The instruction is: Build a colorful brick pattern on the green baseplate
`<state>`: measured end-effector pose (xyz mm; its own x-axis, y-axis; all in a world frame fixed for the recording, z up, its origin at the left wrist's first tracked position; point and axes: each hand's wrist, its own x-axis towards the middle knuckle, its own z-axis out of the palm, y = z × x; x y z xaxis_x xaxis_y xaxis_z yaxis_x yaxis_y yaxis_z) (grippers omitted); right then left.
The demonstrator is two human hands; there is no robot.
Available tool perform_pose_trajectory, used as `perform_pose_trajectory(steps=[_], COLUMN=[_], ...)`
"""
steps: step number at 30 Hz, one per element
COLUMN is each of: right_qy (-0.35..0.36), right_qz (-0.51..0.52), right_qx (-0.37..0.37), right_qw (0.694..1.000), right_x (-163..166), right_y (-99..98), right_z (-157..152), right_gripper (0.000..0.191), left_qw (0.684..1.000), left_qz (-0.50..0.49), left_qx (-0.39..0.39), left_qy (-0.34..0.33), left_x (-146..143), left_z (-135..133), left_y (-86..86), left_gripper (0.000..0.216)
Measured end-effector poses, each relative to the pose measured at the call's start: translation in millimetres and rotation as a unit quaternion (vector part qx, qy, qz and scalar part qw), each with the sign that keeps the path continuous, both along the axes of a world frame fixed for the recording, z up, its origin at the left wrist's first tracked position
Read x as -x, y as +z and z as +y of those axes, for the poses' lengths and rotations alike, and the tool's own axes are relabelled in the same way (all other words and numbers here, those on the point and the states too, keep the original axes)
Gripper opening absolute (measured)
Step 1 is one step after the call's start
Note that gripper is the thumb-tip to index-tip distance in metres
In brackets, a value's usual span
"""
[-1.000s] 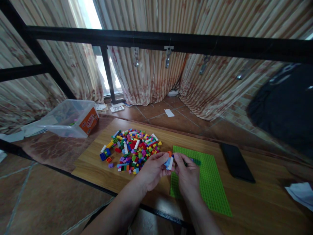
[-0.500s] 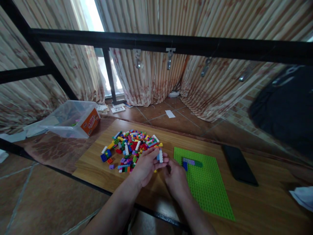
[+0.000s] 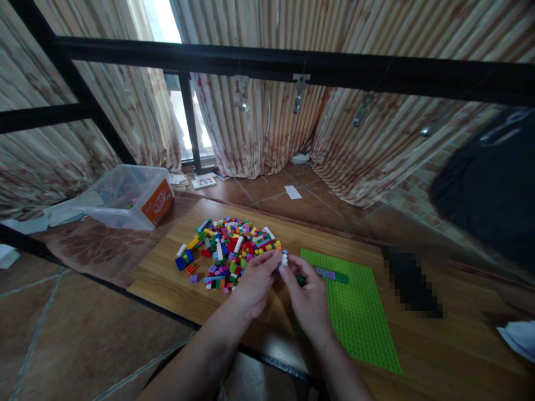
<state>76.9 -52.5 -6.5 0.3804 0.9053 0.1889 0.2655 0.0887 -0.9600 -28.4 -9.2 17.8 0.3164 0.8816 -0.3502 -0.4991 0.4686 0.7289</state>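
Both my hands meet over the wooden table (image 3: 418,356), just left of a green baseplate (image 3: 359,323). My left hand (image 3: 254,281) and my right hand (image 3: 308,298) pinch a small stack of bricks, white on top (image 3: 284,259), between their fingertips. A pile of mixed coloured bricks (image 3: 228,248) lies right behind my left hand. On the baseplate's far edge sit a purple and a dark green brick (image 3: 332,274).
A clear plastic tub with an orange label (image 3: 125,196) stands on the floor at the left. A dark flat object (image 3: 412,284) lies right of the baseplate. White paper (image 3: 518,337) rests at the table's right edge. A black metal frame (image 3: 292,64) crosses in front of curtains.
My hands parted and came together again, a little left of the baseplate. The held stack now shows white on top; the orange brick seen earlier is out of sight.
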Motion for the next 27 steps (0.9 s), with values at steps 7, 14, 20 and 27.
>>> perform_pose_trajectory(steps=[7,14,20,27], right_qy=[-0.015,-0.036,-0.045,-0.060], right_qz=[0.049,0.073,0.118,0.070], right_qx=[-0.014,0.004,0.022,0.047], right_qw=[0.999,0.997,0.992,0.995], right_x=[3,6,5,3], right_y=[-0.8,-0.8,-6.1,-9.9], right_z=[-2,-3,-2,2], right_gripper=[0.030,0.031,0.037,0.042], left_qw=[0.997,0.987,0.988,0.997], left_qz=[0.038,0.081,0.081,0.048], left_qx=[-0.071,-0.137,-0.130,-0.048], left_qy=[-0.002,0.030,0.026,0.034], left_x=[-10,-17,-18,-11], left_z=[-3,-5,-7,-3], left_y=[-7.0,-12.4,-12.9,-7.5], left_gripper=[0.028,0.024,0.028,0.033])
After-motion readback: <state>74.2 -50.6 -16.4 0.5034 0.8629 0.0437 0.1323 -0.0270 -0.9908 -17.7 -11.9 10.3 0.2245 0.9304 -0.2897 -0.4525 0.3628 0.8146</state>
